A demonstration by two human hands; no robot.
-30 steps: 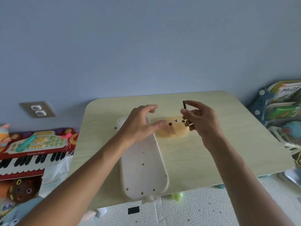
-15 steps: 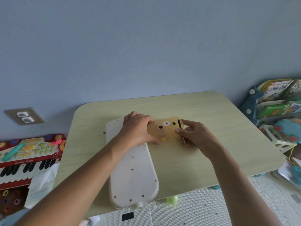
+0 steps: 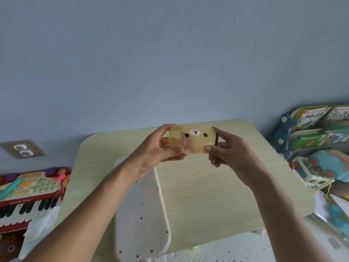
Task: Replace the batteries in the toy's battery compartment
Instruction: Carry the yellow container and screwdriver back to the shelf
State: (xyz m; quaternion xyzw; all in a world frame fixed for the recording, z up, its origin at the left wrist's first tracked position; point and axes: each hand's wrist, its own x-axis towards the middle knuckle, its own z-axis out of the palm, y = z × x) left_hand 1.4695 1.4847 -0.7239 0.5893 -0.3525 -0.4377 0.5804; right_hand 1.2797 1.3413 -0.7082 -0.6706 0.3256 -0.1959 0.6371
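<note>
Table (image 3: 217, 190): pale wood grain, matte, rounded corners, set against a flat blue wall (image 3: 170, 53).

Toy (image 3: 143, 210): long white plastic slab with rounded ends, lying underside up on the table at 7 o'clock from the table's middle. Smooth surface, dotted with small dark screw holes. A battery compartment cannot be made out on it.

Keyboard (image 3: 28, 193): red plastic toy piano with black and white keys, seen off the table at 9 o'clock. Book rack (image 3: 311, 133) with bright covers seen at 3 o'clock.

Case (image 3: 191, 141): translucent amber plastic, glossy, rounded-rectangular, printed with a bear face of two black dots and a white muzzle. It is held above the table's far half, at 12 o'clock from the toy, not touching the table.

Left hand (image 3: 160, 150): fingers are wrapped round the case's left end, thumb pressed on the front face, other fingers behind and seen through the plastic.

Right hand (image 3: 230, 154): thumb tip is pressed to the case's lower right corner, fingers curled behind. A thin dark tool (image 3: 216, 143), slender with a fine metal tip pointing toward 6 o'clock, is pinched in the same hand, just beside the case's right edge.
</note>
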